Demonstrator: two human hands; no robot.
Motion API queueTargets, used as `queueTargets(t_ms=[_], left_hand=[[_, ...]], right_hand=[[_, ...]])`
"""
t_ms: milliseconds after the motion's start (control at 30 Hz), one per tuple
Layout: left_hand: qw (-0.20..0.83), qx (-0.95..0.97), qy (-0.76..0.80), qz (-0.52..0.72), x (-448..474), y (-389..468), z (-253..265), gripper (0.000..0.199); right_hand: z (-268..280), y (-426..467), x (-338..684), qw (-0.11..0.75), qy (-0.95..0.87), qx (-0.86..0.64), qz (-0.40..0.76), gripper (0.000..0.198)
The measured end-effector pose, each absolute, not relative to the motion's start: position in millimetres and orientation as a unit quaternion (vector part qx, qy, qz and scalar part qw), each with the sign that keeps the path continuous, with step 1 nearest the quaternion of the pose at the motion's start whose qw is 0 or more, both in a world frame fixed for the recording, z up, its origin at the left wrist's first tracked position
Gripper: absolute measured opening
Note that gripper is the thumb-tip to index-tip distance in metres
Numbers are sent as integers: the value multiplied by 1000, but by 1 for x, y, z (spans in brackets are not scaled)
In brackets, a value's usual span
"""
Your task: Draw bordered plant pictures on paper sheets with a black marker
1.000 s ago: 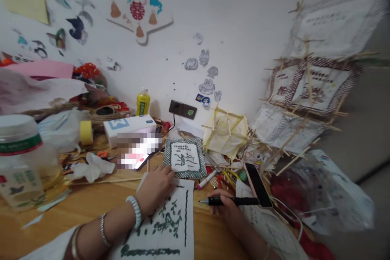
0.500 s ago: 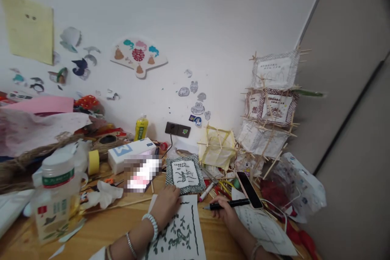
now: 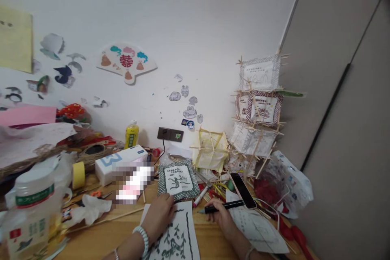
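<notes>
In the head view, the left hand (image 3: 160,213) lies palm down over the upper left of the sheet (image 3: 180,231), fingers close together and nothing seen pinched between them; the weight there probably stops the paper sliding. The right hand (image 3: 221,213) pinches the pen (image 3: 233,204) between thumb and fingers, tilted almost level. Its nib points left, just beside the sheet's right edge; whether it touches the wood I cannot tell. The sheet lies in front of the person, running out of view at the bottom, with dark leafy branches inside a partly drawn border.

The card (image 3: 179,180), patterned round its rim, sits just beyond the left fingertips, perhaps for easy looking. The phone (image 3: 243,191) leans by the right hand, over the corner of a second paper (image 3: 257,227).

The table (image 3: 210,243) is wooden and crowded: jar (image 3: 33,211), tape (image 3: 78,174), tissue box (image 3: 120,162) and bottle (image 3: 131,135) to the left; marker (image 3: 201,197), plastic bag (image 3: 289,187) and 2 stick frames, a yellow lantern (image 3: 211,150) and a tall tower (image 3: 258,105), to the right. The white wall (image 3: 213,16) carries 1 painted fan (image 3: 127,61), small cutouts (image 3: 189,111) and a dark socket (image 3: 170,134); a grey panel (image 3: 338,130) stands far right.
</notes>
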State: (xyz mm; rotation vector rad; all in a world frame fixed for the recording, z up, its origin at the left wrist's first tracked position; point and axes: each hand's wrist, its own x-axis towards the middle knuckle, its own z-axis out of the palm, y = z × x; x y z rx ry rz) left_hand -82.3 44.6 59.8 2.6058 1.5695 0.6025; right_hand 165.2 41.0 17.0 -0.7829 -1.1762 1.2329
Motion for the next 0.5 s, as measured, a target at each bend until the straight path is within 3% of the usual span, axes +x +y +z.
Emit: queueTargets(t_ms=[500], left_hand=[[40,836,481,262,-86,51,49,25]], right_hand=[[11,47,162,578,-535,-354,505,42]])
